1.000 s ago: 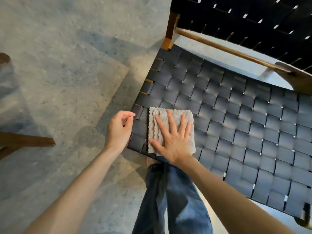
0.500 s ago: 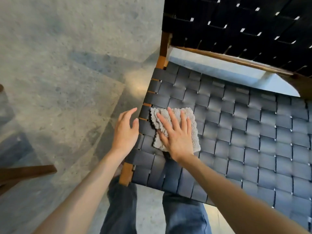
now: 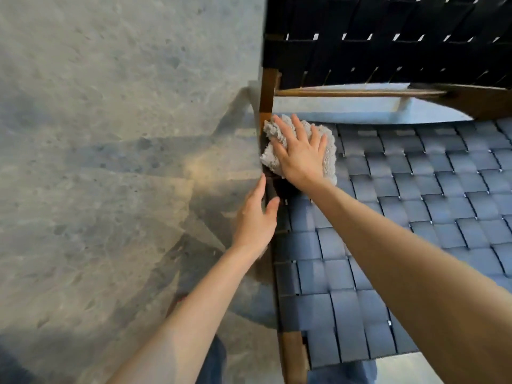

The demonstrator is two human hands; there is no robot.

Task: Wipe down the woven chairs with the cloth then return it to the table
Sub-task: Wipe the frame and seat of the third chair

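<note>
A chair with a dark blue woven seat (image 3: 401, 217) and wooden frame fills the right side; its woven backrest (image 3: 388, 37) rises at the top. A grey fluffy cloth (image 3: 329, 151) lies at the seat's back left corner, next to the wooden back post. My right hand (image 3: 300, 151) presses flat on the cloth with fingers spread. My left hand (image 3: 256, 217) rests against the seat's left edge, fingers straight, holding nothing.
Grey stone floor (image 3: 110, 162) stretches to the left of the chair. A wooden rail (image 3: 360, 92) runs under the backrest. My legs in blue jeans (image 3: 213, 364) show at the bottom beside the chair's front corner.
My right hand has slid the cloth from the seat's front left toward the back left corner. My left hand followed along the left edge, and the view moved forward over the seat.
</note>
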